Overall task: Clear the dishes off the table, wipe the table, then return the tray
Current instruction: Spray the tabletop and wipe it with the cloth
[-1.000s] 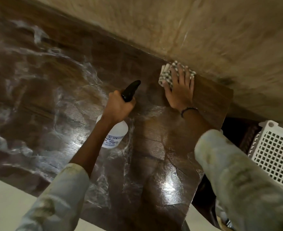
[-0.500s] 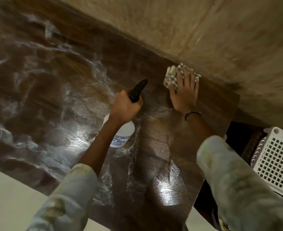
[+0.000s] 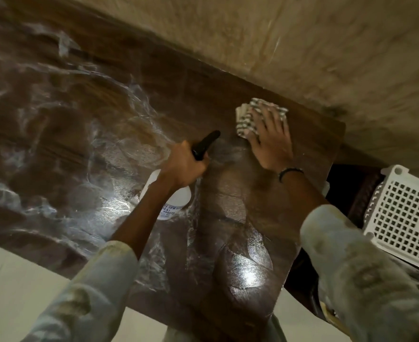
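One cloth [image 3: 246,118] under flat right hand [image 3: 270,144] fingers on table [image 3: 80,119]; one spray bottle [image 3: 176,196] gripped by left hand [image 3: 182,166]; one basket [image 3: 405,215].

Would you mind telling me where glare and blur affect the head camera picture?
Head view: bright glare sits on the wet table near its front edge, with streaky reflections across its left half; the wall behind is smeared by motion blur; the sleeves at the bottom are soft; the right hand on the cloth stays fairly sharp.

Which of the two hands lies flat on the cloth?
The right hand, with straight fingers pressing the checked cloth onto the table. The left hand instead grips the spray bottle.
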Demonstrator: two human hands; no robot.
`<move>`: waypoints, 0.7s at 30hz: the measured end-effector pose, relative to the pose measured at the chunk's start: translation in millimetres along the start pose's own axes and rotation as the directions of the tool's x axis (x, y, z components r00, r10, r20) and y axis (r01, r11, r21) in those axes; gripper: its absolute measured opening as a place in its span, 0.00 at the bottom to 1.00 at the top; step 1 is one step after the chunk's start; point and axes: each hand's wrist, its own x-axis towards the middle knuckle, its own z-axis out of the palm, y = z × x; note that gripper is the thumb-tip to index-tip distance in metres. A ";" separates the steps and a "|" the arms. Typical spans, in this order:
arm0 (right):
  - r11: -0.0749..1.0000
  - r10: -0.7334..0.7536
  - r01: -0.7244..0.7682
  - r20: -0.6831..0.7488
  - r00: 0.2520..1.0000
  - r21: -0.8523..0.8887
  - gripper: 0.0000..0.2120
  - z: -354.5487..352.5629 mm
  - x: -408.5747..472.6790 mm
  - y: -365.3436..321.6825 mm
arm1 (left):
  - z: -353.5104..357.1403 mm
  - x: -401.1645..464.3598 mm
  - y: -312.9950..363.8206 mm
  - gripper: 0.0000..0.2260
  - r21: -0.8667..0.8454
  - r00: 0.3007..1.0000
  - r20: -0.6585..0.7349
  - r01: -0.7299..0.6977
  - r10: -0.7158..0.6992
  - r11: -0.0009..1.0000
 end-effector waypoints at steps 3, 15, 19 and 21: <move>0.986 0.166 -0.165 -0.029 0.986 0.035 0.29 0.6 -33.3 14.8 | 14.6 -19.3 -5.7 0.07 0.043 0.997 0.072 -0.014 0.011 0.999; 0.972 0.230 -0.228 -0.033 0.973 0.061 0.30 12.4 -102.6 18.0 | 53.4 -43.5 -9.2 0.04 0.079 0.989 0.148 -0.026 0.014 0.997; 0.952 0.294 -0.292 -0.017 0.956 0.093 0.31 15.5 -97.4 6.7 | 46.7 -45.9 -17.1 0.06 0.079 0.992 0.121 0.011 -0.021 0.997; 0.949 0.297 -0.294 -0.016 0.955 0.114 0.29 17.5 -87.7 -9.3 | 42.1 -48.4 -21.5 0.05 0.067 0.995 0.091 0.034 -0.040 0.997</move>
